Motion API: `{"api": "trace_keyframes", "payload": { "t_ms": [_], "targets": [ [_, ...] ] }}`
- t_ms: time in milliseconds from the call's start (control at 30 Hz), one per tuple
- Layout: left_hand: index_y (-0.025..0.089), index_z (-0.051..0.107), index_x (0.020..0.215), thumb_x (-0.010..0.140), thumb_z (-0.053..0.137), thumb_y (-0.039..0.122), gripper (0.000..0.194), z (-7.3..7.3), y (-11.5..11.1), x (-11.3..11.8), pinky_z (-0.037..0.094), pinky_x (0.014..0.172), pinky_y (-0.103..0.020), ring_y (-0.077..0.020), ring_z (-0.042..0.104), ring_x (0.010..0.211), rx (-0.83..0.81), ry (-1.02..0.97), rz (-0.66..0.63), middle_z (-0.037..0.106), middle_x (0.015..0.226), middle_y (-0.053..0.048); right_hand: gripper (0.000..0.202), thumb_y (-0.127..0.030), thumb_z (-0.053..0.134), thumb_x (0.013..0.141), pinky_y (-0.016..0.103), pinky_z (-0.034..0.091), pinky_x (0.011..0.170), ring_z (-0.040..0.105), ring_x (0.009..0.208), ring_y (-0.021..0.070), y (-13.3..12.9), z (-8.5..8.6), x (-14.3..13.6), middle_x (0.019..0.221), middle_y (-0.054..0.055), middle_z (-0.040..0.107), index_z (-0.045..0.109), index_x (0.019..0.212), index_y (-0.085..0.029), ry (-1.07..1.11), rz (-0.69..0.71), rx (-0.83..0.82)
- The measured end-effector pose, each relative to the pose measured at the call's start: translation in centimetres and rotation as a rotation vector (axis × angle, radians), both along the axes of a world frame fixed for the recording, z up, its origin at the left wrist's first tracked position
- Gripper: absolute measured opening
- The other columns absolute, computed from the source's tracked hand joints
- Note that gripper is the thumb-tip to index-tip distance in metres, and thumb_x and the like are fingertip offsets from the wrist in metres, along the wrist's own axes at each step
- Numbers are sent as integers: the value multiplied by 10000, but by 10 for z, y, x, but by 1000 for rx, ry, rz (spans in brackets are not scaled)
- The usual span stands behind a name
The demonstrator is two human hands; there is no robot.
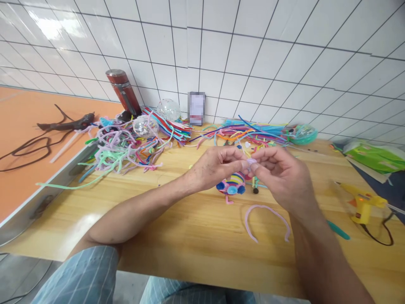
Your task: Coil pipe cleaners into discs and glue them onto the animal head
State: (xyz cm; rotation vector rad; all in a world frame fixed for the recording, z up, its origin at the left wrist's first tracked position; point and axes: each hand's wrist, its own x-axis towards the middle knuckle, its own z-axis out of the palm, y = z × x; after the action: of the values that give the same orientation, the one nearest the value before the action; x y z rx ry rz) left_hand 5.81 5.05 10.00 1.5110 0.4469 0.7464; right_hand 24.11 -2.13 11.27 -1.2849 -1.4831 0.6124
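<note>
Pale lilac fuzzy piece (251, 161) sits pinched between the closed fingertips of my left hand (218, 166) and my right hand (281, 175), above a wooden table (196, 236). Just beyond my fingers is a round, striped multicoloured figure (236, 184) with blue discs; nearer me lies a curved pink fuzzy stem (267, 207). At right rests a yellow glue gun (363, 204). The upright phone's screen (196, 108) is too pixelated to read.

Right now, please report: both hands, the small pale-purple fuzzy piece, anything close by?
Left hand, right hand: pinching piece between fingertips. Striped multicoloured figure close by. Curved pale-pink fuzzy strip on wooden table, nearer the body.
</note>
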Motion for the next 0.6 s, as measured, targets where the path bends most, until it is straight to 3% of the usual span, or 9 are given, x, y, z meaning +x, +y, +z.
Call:
{"api": "trace_keyframes", "payload": {
  "t_ms": [333,600],
  "targets": [
    [134,659,879,947,700,314,197,-4,3,0,505,525,-146,-60,673,567,6,48,-30,788,841,-34,121,-329,707,918,289,586,593,710,664,170,-3,-1,3,768,4,730,683,993,-238,-78,74,-136],
    [143,644,905,912,744,320,203,2,1,2,482,493,-158,-83,673,534,-82,14,3,747,715,-4,226,-396,755,918,291,613,671,726,773,174,-1,-2,4,869,26,745,682,1061,-238,-99,31,-14]
  ]
}}
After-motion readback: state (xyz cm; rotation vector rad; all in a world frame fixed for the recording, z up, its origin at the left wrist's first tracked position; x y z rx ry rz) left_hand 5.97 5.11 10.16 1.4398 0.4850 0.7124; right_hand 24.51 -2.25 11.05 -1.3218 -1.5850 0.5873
